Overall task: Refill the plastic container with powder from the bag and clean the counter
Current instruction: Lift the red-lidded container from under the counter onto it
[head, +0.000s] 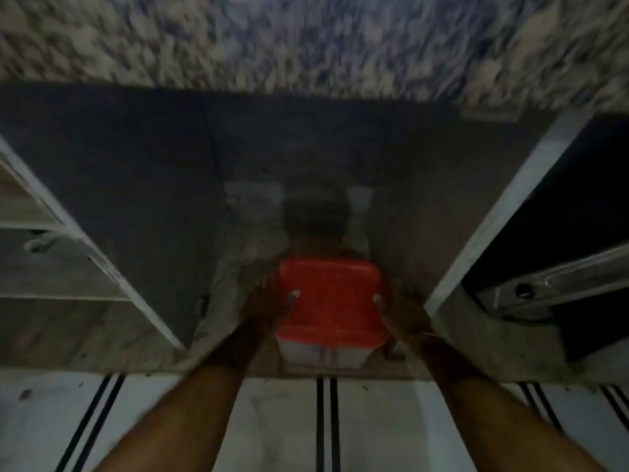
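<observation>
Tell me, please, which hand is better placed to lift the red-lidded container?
Neither clearly: the left hand and right hand hold opposite sides of the container, thumbs on its red lid, so probably both together.

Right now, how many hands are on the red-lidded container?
2. The left hand holds the container at its left side, the right hand at its right side. No other hand shows.

1 container [320, 356] w/ 1 red lid [332, 301]. 2 hands: left hand [263, 306], right hand [403, 313]. 1 table [306, 39] up top. 2 shelves [61, 296] at left, blurry.
</observation>
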The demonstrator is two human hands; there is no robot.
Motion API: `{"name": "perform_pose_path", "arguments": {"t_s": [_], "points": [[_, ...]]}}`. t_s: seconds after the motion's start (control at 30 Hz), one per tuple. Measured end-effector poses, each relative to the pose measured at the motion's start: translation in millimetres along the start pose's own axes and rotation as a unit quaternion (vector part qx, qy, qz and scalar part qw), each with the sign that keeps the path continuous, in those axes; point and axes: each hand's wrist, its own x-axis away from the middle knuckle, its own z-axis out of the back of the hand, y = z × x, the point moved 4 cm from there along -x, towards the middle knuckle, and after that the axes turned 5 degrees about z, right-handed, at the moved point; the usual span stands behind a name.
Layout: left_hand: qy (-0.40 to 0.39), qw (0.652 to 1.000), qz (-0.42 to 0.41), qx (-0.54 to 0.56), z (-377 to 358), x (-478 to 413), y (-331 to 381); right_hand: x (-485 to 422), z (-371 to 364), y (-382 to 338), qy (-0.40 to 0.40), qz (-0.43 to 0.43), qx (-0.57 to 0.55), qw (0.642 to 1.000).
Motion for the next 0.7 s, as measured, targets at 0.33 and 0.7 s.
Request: {"name": "perform_pose_path", "arguments": {"t_s": [0.33, 0.7], "points": [[-0.053, 0.983, 0.150, 0.087, -24, 10, -24, 5, -31, 9, 0.004, -0.053, -0.198, 0.979], [-0.075, 0.963, 0.238, 0.099, 190, 201, 85, 184, 169, -154, -0.053, -0.172, -0.221, 0.958]]}}
